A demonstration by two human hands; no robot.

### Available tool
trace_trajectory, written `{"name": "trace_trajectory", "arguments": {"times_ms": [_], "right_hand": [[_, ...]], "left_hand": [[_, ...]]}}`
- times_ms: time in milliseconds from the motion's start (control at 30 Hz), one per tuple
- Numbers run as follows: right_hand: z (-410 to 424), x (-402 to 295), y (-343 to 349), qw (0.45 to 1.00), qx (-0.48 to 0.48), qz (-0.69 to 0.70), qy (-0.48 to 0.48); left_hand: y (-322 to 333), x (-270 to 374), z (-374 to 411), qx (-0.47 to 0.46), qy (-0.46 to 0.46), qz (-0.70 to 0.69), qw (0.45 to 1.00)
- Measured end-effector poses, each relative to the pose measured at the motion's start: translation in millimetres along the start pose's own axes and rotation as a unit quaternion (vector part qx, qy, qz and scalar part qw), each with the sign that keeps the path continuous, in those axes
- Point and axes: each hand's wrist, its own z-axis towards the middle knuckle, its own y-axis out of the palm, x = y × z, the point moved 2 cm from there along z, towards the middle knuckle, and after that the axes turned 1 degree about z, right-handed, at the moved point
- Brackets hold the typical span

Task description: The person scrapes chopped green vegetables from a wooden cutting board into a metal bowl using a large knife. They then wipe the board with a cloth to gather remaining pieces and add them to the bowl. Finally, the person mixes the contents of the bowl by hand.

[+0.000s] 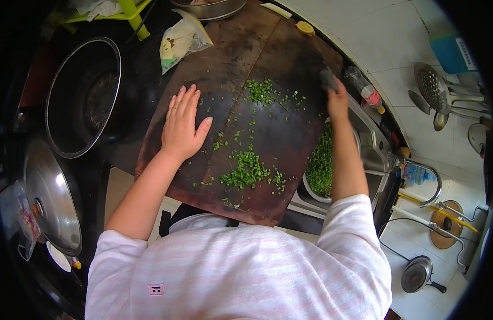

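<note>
My left hand [182, 124] lies flat with spread fingers on the left part of a dark wooden chopping board [286, 136]. A few green bits are by its fingertips. At the board's right edge, my right hand [337, 102] grips a small dark grey object [328, 79], too blurred to name for certain. Chopped green onion lies in two loose heaps: a smaller heap [261, 92] near the middle and a larger heap [246, 171] nearer my body. Loose bits are scattered between them. Under my right forearm, a metal bowl [310, 191] holds plenty of chopped greens [321, 162].
A large black pot [104, 82] and a metal lid [56, 200] stand at left. Beyond the board are a plastic bag [182, 42] and a metal pan [214, 11]. A ginger piece [305, 28] sits on the far edge. At right are a sink [372, 140] and a plastic bottle [366, 90].
</note>
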Motion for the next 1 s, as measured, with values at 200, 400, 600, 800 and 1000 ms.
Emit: {"name": "trace_trajectory", "arguments": {"times_ms": [200,400,600,800,1000], "right_hand": [[-98,-114,42,0.964,-0.098,0.194,0.152],[-32,-117,24,0.942,0.009,0.285,0.179],[-48,-93,108,0.995,-0.051,0.090,-0.011],[-51,-172,97,0.919,-0.047,0.340,0.195],[31,-137,131,0.990,-0.062,0.102,0.074]], "left_hand": [[3,-1,-4,-0.005,0.001,0.029,1.000],[3,3,-3,-0.010,0.000,0.053,0.999],[5,4,-2,-0.012,0.001,0.053,0.998],[4,0,-7,-0.019,-0.011,0.066,0.998],[6,2,-4,-0.017,-0.005,0.062,0.998]]}}
